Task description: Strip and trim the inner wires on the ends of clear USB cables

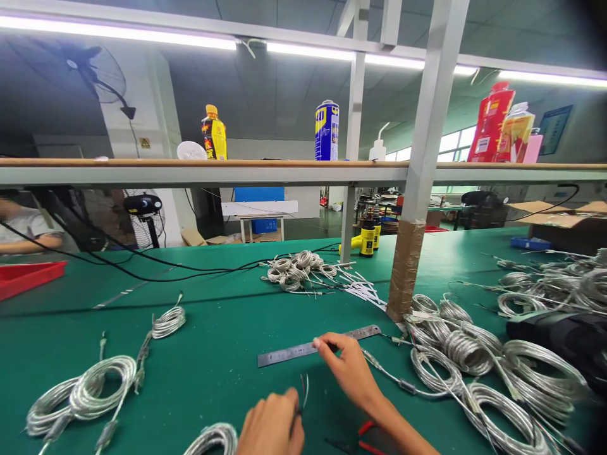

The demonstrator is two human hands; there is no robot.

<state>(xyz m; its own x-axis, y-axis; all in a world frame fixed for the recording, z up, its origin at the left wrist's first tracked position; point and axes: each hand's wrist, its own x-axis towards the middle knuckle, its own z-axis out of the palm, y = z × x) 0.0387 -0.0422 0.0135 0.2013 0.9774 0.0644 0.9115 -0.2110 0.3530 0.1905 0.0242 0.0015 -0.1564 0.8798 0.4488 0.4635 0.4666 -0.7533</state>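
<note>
My left hand [271, 424] is at the bottom middle, fingers curled round a cable whose thin bare wire ends [305, 390] stick up beside the thumb. Most of that cable is hidden by the hand. Above and to its right, my right hand [349, 370] has thumb and forefinger pinched at the middle of a steel ruler [283, 355], which lies slanted on the green table. A clear-sheathed cable [379, 366] runs from behind my right hand to the coils on the right. Under my right forearm lies a red-handled tool [367, 431], partly hidden.
Coiled cables [107, 385] lie on the left, with larger piles [474, 354] on the right and a smaller heap [298, 270] behind. A metal post [408, 265] rises from the green table [213, 354]. A shelf [265, 174] with bottles spans above. A red tray [33, 278] is far left.
</note>
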